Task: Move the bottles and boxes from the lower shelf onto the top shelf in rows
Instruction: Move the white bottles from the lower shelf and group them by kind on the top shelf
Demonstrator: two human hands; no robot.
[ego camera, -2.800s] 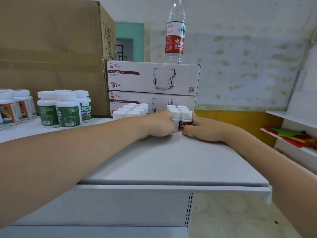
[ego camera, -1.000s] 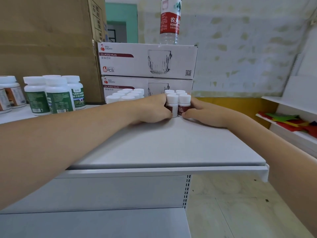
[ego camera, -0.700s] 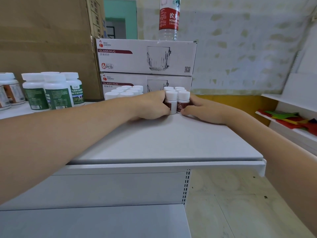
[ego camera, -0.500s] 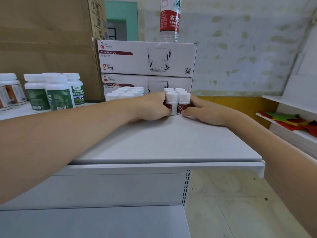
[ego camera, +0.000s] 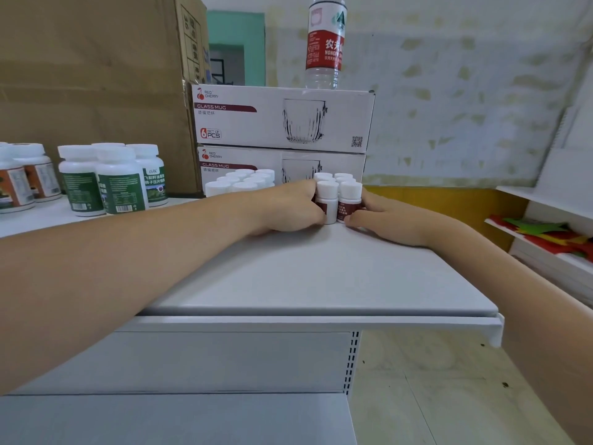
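Observation:
On the white top shelf (ego camera: pixel 321 277) stands a cluster of small white-capped bottles with dark red labels (ego camera: pixel 349 200), just in front of two stacked glass mug boxes (ego camera: pixel 282 120). My left hand (ego camera: pixel 288 207) grips the front left bottle of the cluster (ego camera: pixel 327 200), fingers curled against it. My right hand (ego camera: pixel 385 220) holds the front right bottle from the other side. A second group of small white-capped bottles (ego camera: pixel 240 181) sits partly hidden behind my left hand. The lower shelf (ego camera: pixel 176 419) shows bare grey surface.
Larger bottles with green labels (ego camera: pixel 115 178) and orange-labelled ones (ego camera: pixel 22 178) stand at the left. A big cardboard box (ego camera: pixel 96 75) rises behind them. A water bottle (ego camera: pixel 325 43) stands on the mug boxes. Another shelf with coloured paper (ego camera: pixel 545 232) is at right.
Both hands have stayed pressed around the red-labelled bottle cluster. Only the camera view shifted slightly.

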